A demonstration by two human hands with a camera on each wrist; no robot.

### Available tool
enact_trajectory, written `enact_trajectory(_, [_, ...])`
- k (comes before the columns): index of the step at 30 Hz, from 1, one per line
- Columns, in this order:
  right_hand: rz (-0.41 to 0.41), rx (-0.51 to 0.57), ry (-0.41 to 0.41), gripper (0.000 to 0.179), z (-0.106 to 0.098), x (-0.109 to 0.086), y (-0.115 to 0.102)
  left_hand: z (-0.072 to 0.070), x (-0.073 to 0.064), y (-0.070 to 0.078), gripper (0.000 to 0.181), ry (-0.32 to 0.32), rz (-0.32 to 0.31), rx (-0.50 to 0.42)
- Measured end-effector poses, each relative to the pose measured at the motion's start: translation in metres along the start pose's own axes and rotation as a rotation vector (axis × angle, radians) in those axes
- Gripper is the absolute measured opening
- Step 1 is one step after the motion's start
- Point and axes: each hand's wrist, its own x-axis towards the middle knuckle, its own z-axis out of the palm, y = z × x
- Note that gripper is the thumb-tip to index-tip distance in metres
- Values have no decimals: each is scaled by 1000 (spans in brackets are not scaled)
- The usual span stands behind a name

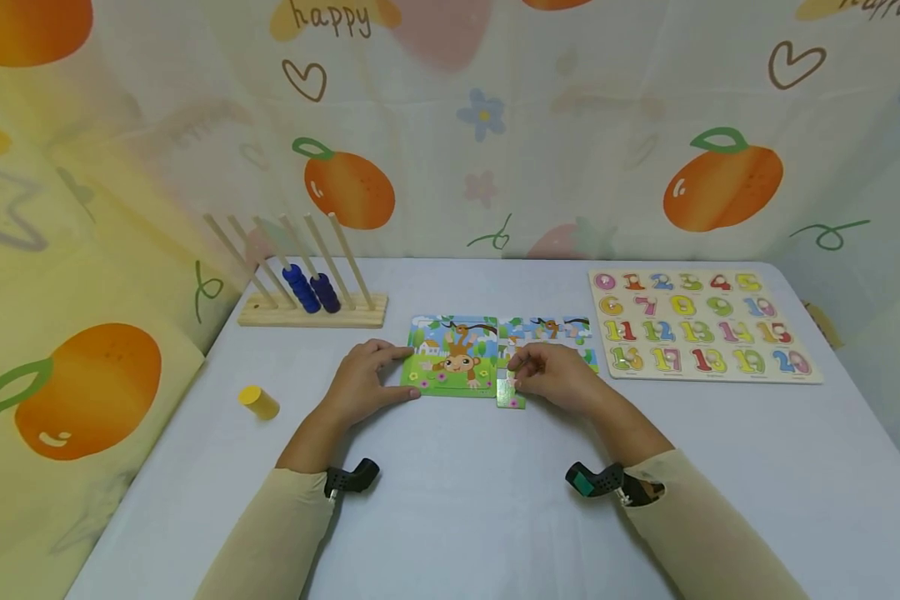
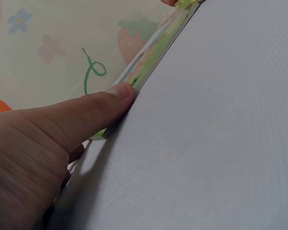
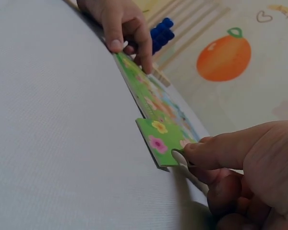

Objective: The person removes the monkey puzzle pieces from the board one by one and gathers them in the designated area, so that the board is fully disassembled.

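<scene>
A monkey picture board (image 1: 453,358) lies flat on the white table. My left hand (image 1: 367,379) holds its left side, thumb at the near corner and fingers along the left edge; in the left wrist view the thumb (image 2: 108,98) presses the board's near edge. To the right lies a second section of puzzle (image 1: 543,329) showing sky and branches, partly hidden by my right hand (image 1: 555,377). That hand pinches a green puzzle piece (image 1: 510,393) between thumb and fingers. The right wrist view shows pink and yellow flowers on the piece (image 3: 156,141), its corner overlapping the board's edge.
A wooden peg stand (image 1: 311,310) with blue beads on two rods stands at the back left. A yellow cylinder (image 1: 258,402) is left of my left hand. The number board (image 1: 708,325) lies at the back right, against a patterned cloth backdrop (image 1: 555,167).
</scene>
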Motion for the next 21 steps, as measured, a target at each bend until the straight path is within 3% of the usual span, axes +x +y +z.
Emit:
enact_trajectory(9, [15,-85,55,17,5,-1,3,-1,0,1,73,-8,-11,-2])
enact_trajectory(21, [11,-66,74,17,5,-4,1,-3,0,3,73,-18,-15,-1])
